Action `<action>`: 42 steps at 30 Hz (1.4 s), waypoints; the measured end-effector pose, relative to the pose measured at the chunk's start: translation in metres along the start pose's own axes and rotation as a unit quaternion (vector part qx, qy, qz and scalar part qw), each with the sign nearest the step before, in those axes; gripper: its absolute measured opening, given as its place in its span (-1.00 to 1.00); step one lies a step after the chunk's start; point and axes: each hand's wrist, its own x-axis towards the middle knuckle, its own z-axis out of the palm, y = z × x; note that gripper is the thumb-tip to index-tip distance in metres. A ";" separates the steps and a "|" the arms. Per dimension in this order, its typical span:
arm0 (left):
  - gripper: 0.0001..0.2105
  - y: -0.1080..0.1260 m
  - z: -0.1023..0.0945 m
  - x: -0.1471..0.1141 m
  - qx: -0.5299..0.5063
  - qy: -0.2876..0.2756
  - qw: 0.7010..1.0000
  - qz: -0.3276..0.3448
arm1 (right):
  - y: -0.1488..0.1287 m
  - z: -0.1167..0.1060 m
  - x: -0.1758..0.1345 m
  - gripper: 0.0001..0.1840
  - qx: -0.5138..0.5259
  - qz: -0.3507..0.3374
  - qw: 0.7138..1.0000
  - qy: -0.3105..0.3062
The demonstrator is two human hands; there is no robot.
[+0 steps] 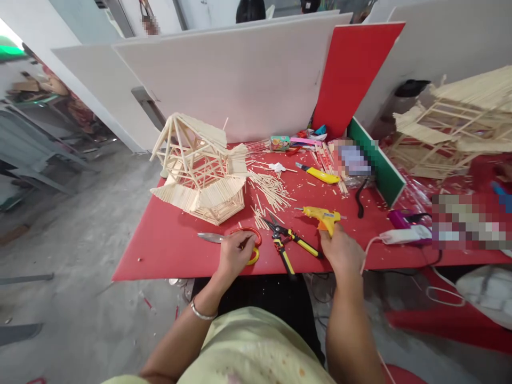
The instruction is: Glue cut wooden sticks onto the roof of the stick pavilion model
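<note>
My right hand (343,252) is wrapped round the handle of a yellow glue gun (320,214), its nozzle facing left over the red table. My left hand (236,255) is closed, thumb and fingers together, above the red and yellow handles of scissors (211,237); whether it grips them or a small piece is hidden. Between my hands lie black and yellow pruning shears (288,240). Beyond my left hand stands a model building (200,170) of thin wooden sticks with a pointed roof frame. Loose sticks (272,189) are scattered beside it.
A yellow utility knife (320,173) and a small can (279,143) lie farther back on the red table (160,256). White boards (240,80) and a red board (356,74) stand behind. To the right are a green divider (378,165), a power strip (406,234) and another stick model (448,128).
</note>
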 end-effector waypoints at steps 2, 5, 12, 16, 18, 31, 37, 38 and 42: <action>-0.83 0.002 0.005 0.002 -0.003 -0.009 1.000 0.005 | 0.003 0.006 0.004 -0.46 -0.002 0.003 1.000 0.000; -0.81 0.006 0.009 0.004 0.007 -0.019 1.000 0.006 | 0.009 0.008 0.006 -0.49 -0.005 -0.003 1.000 0.012; -0.55 0.006 0.007 0.006 -0.039 0.026 0.999 -0.021 | 0.001 -0.018 -0.006 -0.54 0.059 -0.148 0.971 0.178; -0.56 0.006 0.001 0.006 -0.061 0.020 0.998 -0.019 | -0.044 -0.035 0.001 -0.66 0.140 -0.273 0.950 0.053; -0.58 0.005 -0.004 0.006 -0.063 0.019 0.998 -0.016 | -0.073 -0.036 0.013 -0.65 0.088 -0.287 0.954 -0.004; -0.60 -0.009 -0.027 0.007 -0.083 0.040 0.995 -0.026 | -0.164 0.006 0.083 -0.59 -0.007 -0.224 0.973 -0.062; -0.63 -0.013 -0.022 0.010 -0.101 0.047 0.994 -0.012 | -0.150 -0.001 0.076 -0.63 0.039 -0.224 0.971 -0.074; -0.64 -0.014 -0.021 0.010 -0.107 0.046 0.993 -0.011 | -0.147 -0.003 0.073 -0.65 0.055 -0.227 0.970 -0.073; -0.69 -0.014 -0.018 0.012 -0.158 0.031 0.986 -0.046 | -0.131 -0.006 0.053 -0.69 0.146 -0.259 0.951 -0.082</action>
